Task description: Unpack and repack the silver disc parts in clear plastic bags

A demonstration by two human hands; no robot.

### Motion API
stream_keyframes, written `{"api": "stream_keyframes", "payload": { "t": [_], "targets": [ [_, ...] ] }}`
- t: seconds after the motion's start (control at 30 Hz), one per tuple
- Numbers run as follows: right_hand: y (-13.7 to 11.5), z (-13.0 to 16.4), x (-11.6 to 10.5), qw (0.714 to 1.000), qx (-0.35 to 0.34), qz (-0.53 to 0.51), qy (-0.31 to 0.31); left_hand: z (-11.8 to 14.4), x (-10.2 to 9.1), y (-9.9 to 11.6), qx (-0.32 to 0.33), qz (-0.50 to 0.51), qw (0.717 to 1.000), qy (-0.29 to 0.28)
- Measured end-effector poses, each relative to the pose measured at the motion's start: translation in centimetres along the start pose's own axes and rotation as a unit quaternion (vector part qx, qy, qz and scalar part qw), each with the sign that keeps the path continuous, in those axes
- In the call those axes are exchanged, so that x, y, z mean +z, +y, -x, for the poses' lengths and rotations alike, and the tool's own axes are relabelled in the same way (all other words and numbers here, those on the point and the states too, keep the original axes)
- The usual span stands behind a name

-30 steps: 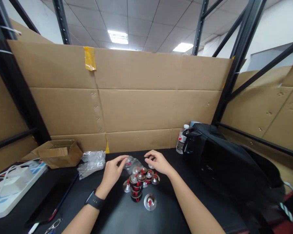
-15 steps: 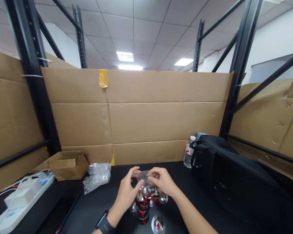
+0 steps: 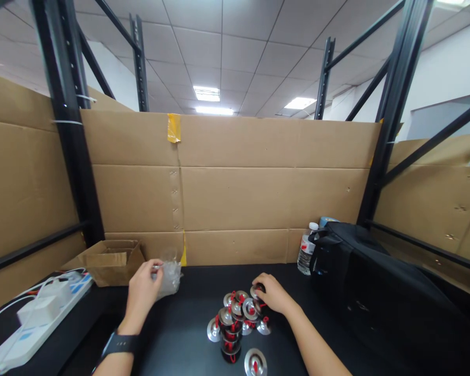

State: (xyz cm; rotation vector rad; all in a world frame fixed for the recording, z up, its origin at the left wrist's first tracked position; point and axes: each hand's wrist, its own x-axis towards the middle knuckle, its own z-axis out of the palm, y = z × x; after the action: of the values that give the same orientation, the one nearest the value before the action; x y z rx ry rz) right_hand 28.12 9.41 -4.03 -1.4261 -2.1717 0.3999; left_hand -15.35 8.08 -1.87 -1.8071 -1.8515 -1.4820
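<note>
Over the crumpled clear plastic bags (image 3: 171, 279) at the left, my left hand (image 3: 144, 286), with a dark watch on its wrist, is closed in a pinch on a thin clear plastic bag (image 3: 169, 255). My right hand (image 3: 273, 293) has its fingers curled round the edge of a small silver finger cymbal (image 3: 255, 291) at the back of a group. In that group lie several domed metal cymbals with red cords. A column of stacked cymbals (image 3: 230, 337) stands in front of it. One single cymbal (image 3: 255, 362) lies flat nearest me.
A small open cardboard box (image 3: 112, 266) and a white power strip (image 3: 43, 326) with cables are at the left. A water bottle (image 3: 306, 249) and a large black bag (image 3: 379, 297) occupy the right. Cardboard panels (image 3: 235, 198) wall the black tabletop (image 3: 188, 334) at the back.
My hands have parted from above the cymbals. The left has moved left to the plastic bags, taking the clear bag along; the right has moved slightly right onto a cymbal.
</note>
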Motion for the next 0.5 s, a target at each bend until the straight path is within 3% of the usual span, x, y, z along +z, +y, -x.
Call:
{"api": "stream_keyframes", "payload": {
  "t": [0.07,0.17,0.27,0.4,0.43,0.5],
  "targets": [
    [0.7,-0.3,0.3,1.0,0.005,-0.011,-0.001,0.2,0.0,-1.9,-0.01,-0.037,0.999,-0.011],
    [1.2,-0.6,0.4,0.999,0.022,-0.019,0.017,1.2,0.3,-1.7,-0.017,-0.133,0.991,-0.013],
    [1.3,-0.6,0.3,0.999,0.046,-0.012,0.025,1.9,0.4,1.0,-0.027,-0.218,0.975,0.036],
    [0.1,-0.5,-0.3,0.998,0.031,-0.034,0.054,2.0,0.4,5.5,0.02,-0.156,0.985,0.076],
    [-0.6,-0.4,-0.4,0.996,0.011,-0.064,0.061,2.2,0.6,6.5,0.051,-0.114,0.99,0.067],
    [-2.7,-0.2,-0.6,0.984,-0.037,-0.163,0.065,2.8,1.2,8.6,0.136,-0.014,0.991,-0.005]
  ]
}}
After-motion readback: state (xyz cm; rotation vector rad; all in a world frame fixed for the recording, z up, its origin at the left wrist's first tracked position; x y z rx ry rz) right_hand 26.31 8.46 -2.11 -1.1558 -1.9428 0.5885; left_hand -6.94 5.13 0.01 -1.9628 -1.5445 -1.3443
